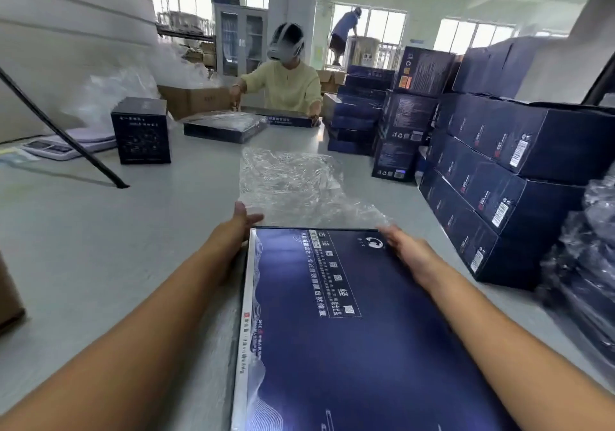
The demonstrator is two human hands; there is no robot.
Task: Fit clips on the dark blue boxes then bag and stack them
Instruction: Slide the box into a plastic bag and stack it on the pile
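Desk (100, 257): pale grey surface that carries everything in the near scene.
Stacked cartons (519, 177): dark blue, piled in tiers along the desk's right side, close to the right forearm. Risk: an elbow swinging wide could knock a corner of the pile.
Dark blue box (332, 330): flat and wide, lying on the desk between both forearms, with its far edge at the mouth of the bag. Whether clips are fitted cannot be told. Risk: if it goes in skewed, a corner could snag the film and tear it.
Clear bag (293, 187): crumpled transparent film lying on the desk just beyond the box; its near edge meets the box's far edge. Risk: the mouth looks slack and wrinkled, so it may fold under the box instead of opening over it.
Second flat box (223, 127): already wrapped in film, lying farther up the desk in front of the seated person. It is well apart from the work in hand.
Upright cube box (141, 131): dark, standing on the desk to the left, clear of the path.
Left hand (244, 217): fingers spread and straight at the far left corner of the box, touching the bag's edge; nothing is clamped. Risk: without a pinch the film can slip away.
Right hand (404, 247): fingers loosely curved over the box's far right corner, at the bag's edge; a firm grip is not evident. Risk: uneven pull could twist the bag mouth.
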